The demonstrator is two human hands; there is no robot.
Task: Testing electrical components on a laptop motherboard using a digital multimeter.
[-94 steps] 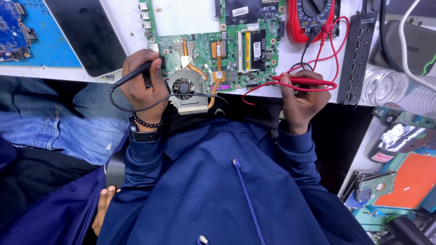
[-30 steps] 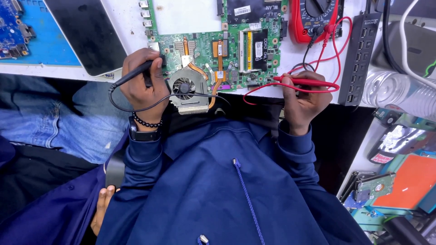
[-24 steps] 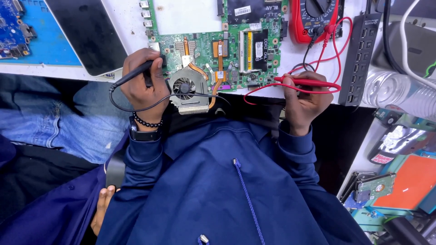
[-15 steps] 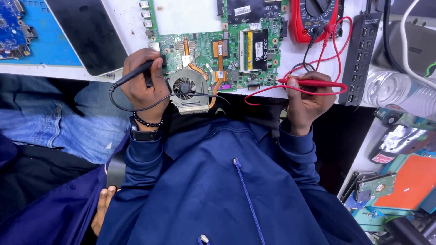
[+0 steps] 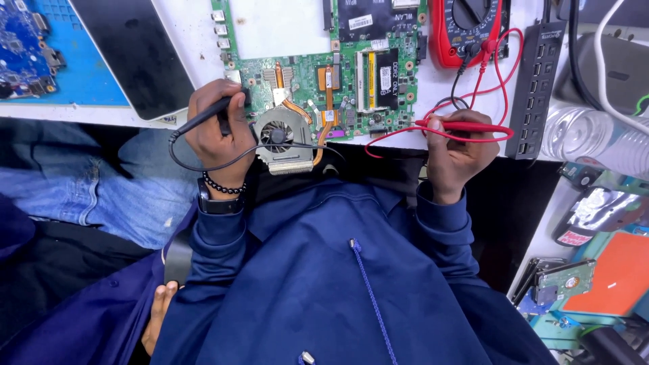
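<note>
A green laptop motherboard (image 5: 351,74) with a round cooling fan (image 5: 278,134) and copper heat pipes lies on the white bench. My left hand (image 5: 218,128) grips a black test probe (image 5: 206,116) with its tip at the board's left edge, beside the fan. My right hand (image 5: 458,145) holds a red test probe (image 5: 466,126) lying nearly level, its tip at the board's lower right edge. Red and black leads run up to a red multimeter (image 5: 466,30).
A black power strip (image 5: 537,81) and a clear plastic bottle (image 5: 595,138) lie to the right. A dark tablet-like panel (image 5: 138,51) and a blue mat (image 5: 74,61) carrying another board are to the left. Another person's jeans (image 5: 101,196) and hand (image 5: 159,318) are at the left. Loose drives and boards (image 5: 581,284) sit at the lower right.
My right hand has shifted slightly rightward and the red probe now lies flatter along the board's edge. My left hand and the black probe have stayed put.
</note>
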